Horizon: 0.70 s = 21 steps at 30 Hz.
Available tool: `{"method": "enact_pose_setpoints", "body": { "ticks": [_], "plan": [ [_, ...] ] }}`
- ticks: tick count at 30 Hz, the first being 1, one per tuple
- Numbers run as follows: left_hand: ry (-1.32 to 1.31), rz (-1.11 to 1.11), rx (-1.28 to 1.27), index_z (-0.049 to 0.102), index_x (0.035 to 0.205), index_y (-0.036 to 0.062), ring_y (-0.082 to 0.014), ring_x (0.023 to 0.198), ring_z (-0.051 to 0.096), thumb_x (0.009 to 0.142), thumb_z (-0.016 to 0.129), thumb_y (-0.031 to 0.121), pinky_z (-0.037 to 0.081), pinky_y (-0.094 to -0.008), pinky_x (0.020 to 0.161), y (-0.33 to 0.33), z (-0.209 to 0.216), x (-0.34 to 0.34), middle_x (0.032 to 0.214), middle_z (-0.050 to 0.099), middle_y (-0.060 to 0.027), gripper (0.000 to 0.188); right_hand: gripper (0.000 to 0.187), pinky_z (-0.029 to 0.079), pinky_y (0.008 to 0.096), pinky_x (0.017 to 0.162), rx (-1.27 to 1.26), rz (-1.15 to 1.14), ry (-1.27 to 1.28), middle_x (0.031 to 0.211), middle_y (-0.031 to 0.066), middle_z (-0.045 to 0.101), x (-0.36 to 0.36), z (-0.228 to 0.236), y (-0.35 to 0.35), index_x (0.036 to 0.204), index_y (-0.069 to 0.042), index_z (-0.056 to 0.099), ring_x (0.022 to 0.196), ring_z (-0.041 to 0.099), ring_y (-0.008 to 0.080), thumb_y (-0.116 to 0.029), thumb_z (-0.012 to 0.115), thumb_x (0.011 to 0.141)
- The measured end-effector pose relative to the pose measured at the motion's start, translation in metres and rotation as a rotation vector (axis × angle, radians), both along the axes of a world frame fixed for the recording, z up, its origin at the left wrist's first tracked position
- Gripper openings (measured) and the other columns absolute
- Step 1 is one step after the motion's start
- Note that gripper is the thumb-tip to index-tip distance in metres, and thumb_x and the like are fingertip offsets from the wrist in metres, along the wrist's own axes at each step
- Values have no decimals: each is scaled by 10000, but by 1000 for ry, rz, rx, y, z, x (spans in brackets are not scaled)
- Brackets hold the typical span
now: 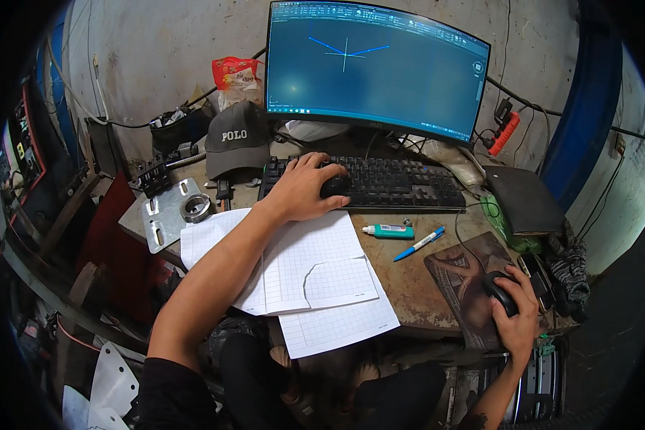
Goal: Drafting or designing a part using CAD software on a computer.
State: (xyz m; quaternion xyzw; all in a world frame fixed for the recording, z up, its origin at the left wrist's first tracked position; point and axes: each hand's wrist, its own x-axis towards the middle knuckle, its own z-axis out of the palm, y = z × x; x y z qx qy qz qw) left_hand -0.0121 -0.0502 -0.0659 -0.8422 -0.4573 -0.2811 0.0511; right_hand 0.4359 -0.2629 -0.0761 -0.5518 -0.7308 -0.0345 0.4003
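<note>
My left hand (308, 188) rests on the left part of a black keyboard (412, 183), palm down with the fingers spread over the keys. Under that forearm lie squared paper sheets (340, 279), the upper one torn along a curved line. At the right, my right hand (519, 315) is curled around a black computer mouse (500, 292) on a dark, patterned mouse pad (457, 266). Behind the keyboard stands a wide curved monitor (380, 86). Two blue lines and a white crosshair show on its dark drawing screen.
A green-and-white tube (390, 231) and a blue-and-white pen (419, 244) lie before the keyboard. Left are a dark cap (238, 143), a slotted metal plate (166, 218) and a metal ring (196, 208). A black folder-like item (524, 201) sits right, near a red power strip (505, 132).
</note>
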Motion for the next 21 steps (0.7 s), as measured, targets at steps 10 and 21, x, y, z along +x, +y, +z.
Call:
{"method": "enact_pose_setpoints", "body": {
  "ticks": [10, 21],
  "plan": [
    [7, 1, 6, 678, 1409, 178, -445, 1501, 448, 923, 783, 538, 328, -591, 1251, 0, 0, 1, 1551, 519, -264, 614, 375, 524, 428, 1089, 4, -11, 6, 1408, 187, 672, 0, 0, 1, 1158, -4, 755, 1264, 686, 389, -16, 769, 783],
    [16, 5, 3, 672, 1417, 187, -447, 1489, 459, 922, 782, 542, 328, -596, 1249, 1, 0, 1, 1544, 522, -262, 619, 379, 517, 426, 1098, 3, -6, 21, 1414, 185, 669, 0, -1, 1, 1159, -5, 753, 1278, 678, 387, -3, 770, 780]
  ]
}}
